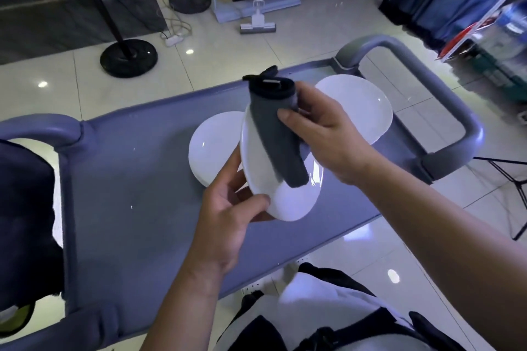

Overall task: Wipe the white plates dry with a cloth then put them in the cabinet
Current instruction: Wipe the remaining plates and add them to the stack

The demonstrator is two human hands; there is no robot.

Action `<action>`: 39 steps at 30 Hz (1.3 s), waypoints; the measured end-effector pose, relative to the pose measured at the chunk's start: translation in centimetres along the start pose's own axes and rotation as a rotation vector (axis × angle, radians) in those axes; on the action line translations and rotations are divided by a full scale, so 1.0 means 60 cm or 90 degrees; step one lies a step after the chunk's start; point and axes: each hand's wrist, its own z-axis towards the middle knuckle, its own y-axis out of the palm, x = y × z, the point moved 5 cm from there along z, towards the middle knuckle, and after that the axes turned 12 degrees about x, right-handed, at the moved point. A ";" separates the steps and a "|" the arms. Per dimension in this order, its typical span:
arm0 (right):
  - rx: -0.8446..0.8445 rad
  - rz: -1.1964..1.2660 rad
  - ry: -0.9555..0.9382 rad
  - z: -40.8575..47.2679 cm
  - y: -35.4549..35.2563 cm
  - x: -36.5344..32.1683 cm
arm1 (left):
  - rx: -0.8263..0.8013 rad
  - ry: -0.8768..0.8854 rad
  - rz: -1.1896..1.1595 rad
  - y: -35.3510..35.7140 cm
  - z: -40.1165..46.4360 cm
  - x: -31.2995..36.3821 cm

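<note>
Glossy pale floor tiles (285, 45) fill the upper half of the frame, with a mop (258, 20) at top centre and a black round stand base (128, 58) at upper left. Across the middle runs a grey-blue cart top (137, 208). At centre the left hand (228, 222) grips the lower rim of a tilted white plate (285, 199), thumb on its face. The right hand (328, 134) pinches a dark grey cloth (278, 134) against that plate. Two more plates lie on the cart: one (211, 145) behind at left, one (359, 105) at upper right.
</note>
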 end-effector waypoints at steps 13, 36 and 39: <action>-0.240 -0.091 -0.020 -0.074 0.051 -0.019 | -0.037 -0.009 -0.108 -0.033 -0.003 0.038; 0.157 -0.087 0.007 0.062 -0.134 -0.012 | 0.155 0.083 -0.097 -0.068 0.009 0.085; 0.104 -0.093 -0.156 0.085 -0.081 -0.078 | 0.168 0.060 -0.083 -0.029 0.017 0.086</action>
